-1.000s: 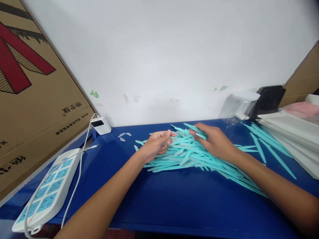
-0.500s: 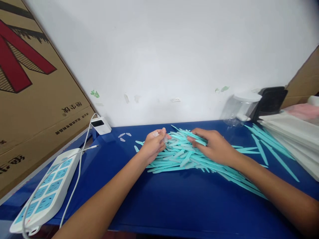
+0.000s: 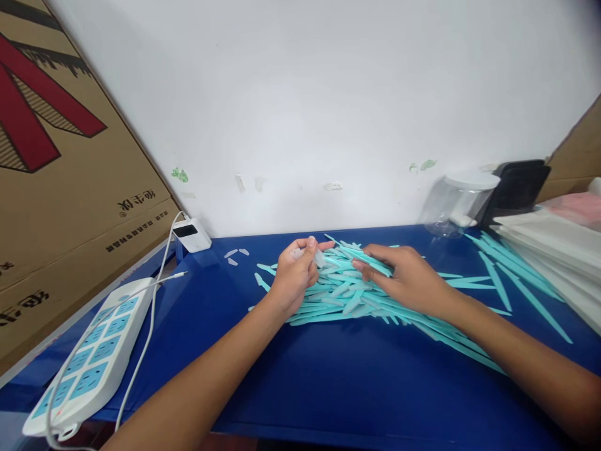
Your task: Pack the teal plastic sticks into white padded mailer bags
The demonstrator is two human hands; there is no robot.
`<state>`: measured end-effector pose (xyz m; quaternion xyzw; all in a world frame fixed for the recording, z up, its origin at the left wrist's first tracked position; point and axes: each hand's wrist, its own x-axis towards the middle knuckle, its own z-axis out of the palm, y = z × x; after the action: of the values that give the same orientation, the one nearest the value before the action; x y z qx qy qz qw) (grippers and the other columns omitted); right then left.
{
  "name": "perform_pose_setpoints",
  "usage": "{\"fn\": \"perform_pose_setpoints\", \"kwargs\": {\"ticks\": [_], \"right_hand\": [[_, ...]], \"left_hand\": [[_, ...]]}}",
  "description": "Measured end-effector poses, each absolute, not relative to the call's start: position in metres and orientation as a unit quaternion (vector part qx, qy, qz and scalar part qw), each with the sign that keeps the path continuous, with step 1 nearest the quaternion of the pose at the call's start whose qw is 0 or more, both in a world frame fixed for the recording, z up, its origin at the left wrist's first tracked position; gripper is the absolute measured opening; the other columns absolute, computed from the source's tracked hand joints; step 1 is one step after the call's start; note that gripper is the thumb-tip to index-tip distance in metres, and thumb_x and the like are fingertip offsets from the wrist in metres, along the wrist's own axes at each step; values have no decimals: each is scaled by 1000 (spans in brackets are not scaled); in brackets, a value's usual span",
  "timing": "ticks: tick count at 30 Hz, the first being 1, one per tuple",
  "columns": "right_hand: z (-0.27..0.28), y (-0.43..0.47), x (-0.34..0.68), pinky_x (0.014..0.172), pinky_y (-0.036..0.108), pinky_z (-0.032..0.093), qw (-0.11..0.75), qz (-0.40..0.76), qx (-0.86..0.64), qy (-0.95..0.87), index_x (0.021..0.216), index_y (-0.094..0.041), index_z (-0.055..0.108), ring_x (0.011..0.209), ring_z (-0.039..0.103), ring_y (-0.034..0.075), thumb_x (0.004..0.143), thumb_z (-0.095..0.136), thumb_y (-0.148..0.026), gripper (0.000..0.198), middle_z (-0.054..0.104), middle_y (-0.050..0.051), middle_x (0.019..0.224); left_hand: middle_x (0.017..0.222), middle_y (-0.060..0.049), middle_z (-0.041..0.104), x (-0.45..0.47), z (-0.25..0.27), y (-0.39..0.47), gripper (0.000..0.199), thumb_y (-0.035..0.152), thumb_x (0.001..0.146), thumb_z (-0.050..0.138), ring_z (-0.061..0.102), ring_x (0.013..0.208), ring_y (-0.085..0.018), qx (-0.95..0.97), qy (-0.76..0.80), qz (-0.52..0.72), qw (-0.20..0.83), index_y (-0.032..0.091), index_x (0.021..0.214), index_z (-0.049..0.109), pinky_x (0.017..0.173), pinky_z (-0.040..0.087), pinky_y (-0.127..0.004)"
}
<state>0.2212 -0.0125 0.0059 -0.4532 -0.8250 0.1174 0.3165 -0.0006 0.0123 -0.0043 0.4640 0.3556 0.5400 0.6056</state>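
Observation:
A heap of slim turquoise eyebrow razors (image 3: 347, 294), many with pale translucent ends, lies on the blue table. At the heap's left side my left hand (image 3: 299, 269) is closed around small translucent plastic caps (image 3: 319, 255), with the index finger stretched toward the heap. My right hand (image 3: 404, 272) grips several razors (image 3: 370, 258) between thumb and fingers at the top of the heap; their far ends point at my left hand. Three loose caps (image 3: 231, 254) lie on the table to the left, near the wall.
More razors (image 3: 530, 294) lie at the right beside a stack of white sheets (image 3: 554, 250). A clear jar with a white lid (image 3: 464, 197) and a black object (image 3: 519, 185) stand by the wall. On the left are a power strip (image 3: 94, 357), cable, white device (image 3: 192, 235) and cardboard box (image 3: 79, 150).
My left hand has shifted slightly right and its index finger now reaches farther toward the heap. My right hand keeps its hold on the razors. The camera view has moved a little.

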Motion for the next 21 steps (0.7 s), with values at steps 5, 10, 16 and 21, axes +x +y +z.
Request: {"fn": "perform_pose_setpoints", "kwargs": {"ticks": [5,10,16,21], "right_hand": [[7,-13,222,57,29,34,338,105,-469,-809,78,-22,55,58,48,14,102,52,-46,34,57,-2,65],[11,-15,223,63,29,42,353,152,-449,-807,94,-23,68,68,62,18,100,56,-39,21,72,2,79],[14,-18,221,65,29,46,351,179,-448,-803,94,-23,69,73,67,20,99,58,-38,19,75,3,83],[12,-7,229,60,30,45,314,173,-489,-795,89,-22,63,67,65,21,103,48,-49,34,71,4,76]], "left_hand": [[64,0,66,2,-7,9,44,59,89,70,24,40,-3,532,389,521,542,16,96,63,42,18,-21],[67,-3,68,1,-7,4,41,53,98,58,41,50,-10,678,416,468,385,15,89,70,51,31,-24],[61,-1,62,-3,-6,2,45,49,103,51,50,57,-13,735,406,427,337,18,72,60,61,37,-25],[63,2,55,-5,-9,13,41,54,99,56,40,50,-9,647,422,461,437,15,92,67,50,30,-24]]}}
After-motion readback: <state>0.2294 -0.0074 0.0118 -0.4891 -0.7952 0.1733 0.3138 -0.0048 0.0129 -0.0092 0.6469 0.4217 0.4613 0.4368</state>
